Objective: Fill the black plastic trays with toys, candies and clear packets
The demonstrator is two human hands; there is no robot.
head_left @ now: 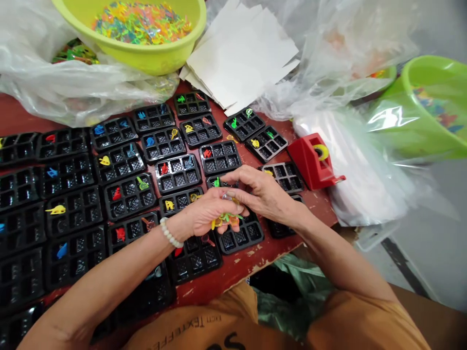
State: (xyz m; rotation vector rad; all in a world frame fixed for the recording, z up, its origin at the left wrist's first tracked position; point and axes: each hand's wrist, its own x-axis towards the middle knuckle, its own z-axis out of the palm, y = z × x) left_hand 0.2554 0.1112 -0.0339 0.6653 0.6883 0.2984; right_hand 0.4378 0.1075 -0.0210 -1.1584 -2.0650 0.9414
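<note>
My left hand [211,209], with a beaded bracelet at its wrist, is closed around a small heap of translucent plastic trinkets [225,221] in yellow, orange and green. Against its thumb and fingers, my right hand [257,189] bends in with its fingers drawn together; whatever is between them is hidden. Both hands are above black compartment trays [241,236]. A tray [178,175] just left of them holds a red piece and a bluish clear one. Farther left, several trays [75,209] show a single coloured piece each.
A yellow-green basin [160,53] full of trinkets stands at the back, beside stacked white cards [241,53]. To the right are a red tape dispenser [310,163], clear plastic bags [350,165] and a green tub [394,112]. The red table's edge [233,277] is near my body.
</note>
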